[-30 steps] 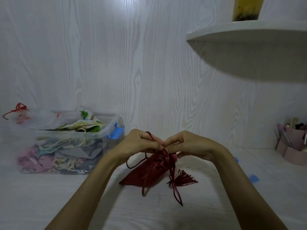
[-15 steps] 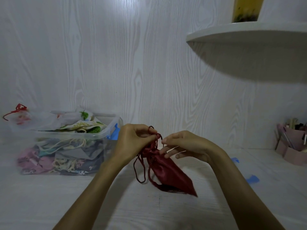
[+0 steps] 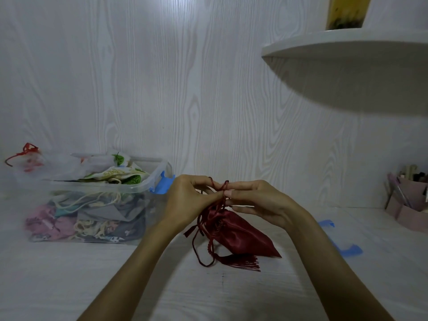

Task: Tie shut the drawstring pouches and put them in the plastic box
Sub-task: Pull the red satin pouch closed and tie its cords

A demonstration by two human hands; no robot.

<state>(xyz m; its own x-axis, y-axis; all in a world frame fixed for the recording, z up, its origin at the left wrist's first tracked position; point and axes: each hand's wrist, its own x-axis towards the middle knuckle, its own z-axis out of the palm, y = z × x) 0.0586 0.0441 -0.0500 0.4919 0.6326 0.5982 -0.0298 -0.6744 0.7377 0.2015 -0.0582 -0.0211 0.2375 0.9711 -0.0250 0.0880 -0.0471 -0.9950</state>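
The dark red satin pouch lies on the white tabletop near its middle, with its gathered mouth lifted toward the hands and its pointed end toward the right. Its red cord goes up from the mouth between the two hands. The left hand has a narrow grip: the thumb and fingers pinch the cord. The right hand also pinches the cord at the same place with the thumb and first finger, while its other fingers are straight. A loop of the cord and a red tassel rest on the tabletop just in front of the pouch. The clear plastic box stands at the left back part of the tabletop, touching the wall, and it is full of cloth pouches.
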